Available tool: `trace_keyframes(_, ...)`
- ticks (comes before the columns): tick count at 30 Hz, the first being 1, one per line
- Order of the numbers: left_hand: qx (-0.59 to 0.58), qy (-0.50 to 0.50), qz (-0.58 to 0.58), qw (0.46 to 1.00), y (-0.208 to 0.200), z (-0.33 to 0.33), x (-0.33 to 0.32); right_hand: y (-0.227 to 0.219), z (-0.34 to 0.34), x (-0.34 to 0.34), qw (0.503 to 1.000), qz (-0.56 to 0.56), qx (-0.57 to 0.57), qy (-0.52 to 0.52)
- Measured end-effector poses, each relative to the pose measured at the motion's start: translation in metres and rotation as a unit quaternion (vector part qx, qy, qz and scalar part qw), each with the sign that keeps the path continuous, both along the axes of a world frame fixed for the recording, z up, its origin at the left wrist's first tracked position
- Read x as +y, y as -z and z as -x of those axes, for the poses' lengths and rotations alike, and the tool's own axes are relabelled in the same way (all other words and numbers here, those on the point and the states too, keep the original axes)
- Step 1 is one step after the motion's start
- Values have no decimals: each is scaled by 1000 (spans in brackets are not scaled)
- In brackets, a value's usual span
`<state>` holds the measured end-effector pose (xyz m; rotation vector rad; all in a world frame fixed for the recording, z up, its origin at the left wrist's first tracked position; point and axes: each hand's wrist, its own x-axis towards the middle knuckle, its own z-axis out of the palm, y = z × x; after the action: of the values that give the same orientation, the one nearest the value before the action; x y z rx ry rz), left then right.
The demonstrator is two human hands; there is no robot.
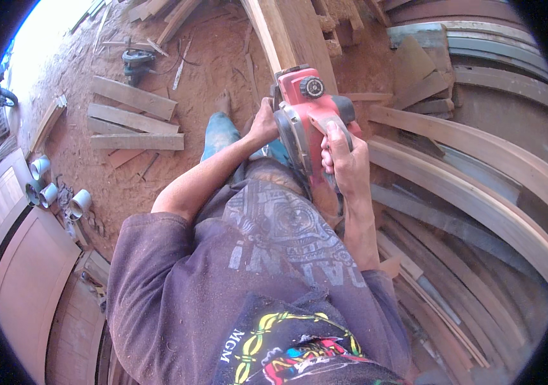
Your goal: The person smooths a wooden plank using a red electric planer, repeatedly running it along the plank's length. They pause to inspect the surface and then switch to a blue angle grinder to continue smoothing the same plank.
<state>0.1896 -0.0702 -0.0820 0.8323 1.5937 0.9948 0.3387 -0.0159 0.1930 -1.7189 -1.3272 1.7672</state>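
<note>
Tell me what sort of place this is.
Probably a woodworking yard or workshop: the right hand grips a red power tool at a timber beam, and cut boards lie on the dirt floor.

Harsh daylight whites out the upper left; elsewhere the light is soft. The red power tool (312, 115) looks fairly sharp, while fisheye distortion bows the planks (453, 186) toward the dark rim.

Your red handheld electric planer (312, 136), with its black round dial and silver-grey side, overlaps the near stretch of the timber beam (304, 40), dial end pointing away from you. The beam, brown-faced with a paler left edge, runs lengthwise ahead of you, partly hidden beneath the planer.
</note>
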Motion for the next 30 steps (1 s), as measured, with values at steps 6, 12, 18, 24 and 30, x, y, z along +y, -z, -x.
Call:
trace_keyframes(6,-15,33,-89,995,-1,5,8,14,36,47,998,-52,12,-41)
trace_keyframes(12,-33,-4,-31,999,15,13,12,7,47,59,995,-66,63,-36)
trace_keyframes(18,-19,15,90,996,-21,14,10,-10,-41,-30,999,-28,17,13)
trace_keyframes(24,-38,-7,78,996,-14,14,3,-8,-68,-57,999,-4,-28,-17)
trace_keyframes(30,-34,8,91,995,-17,13,6,-4,-46,-43,1000,5,-14,-10)
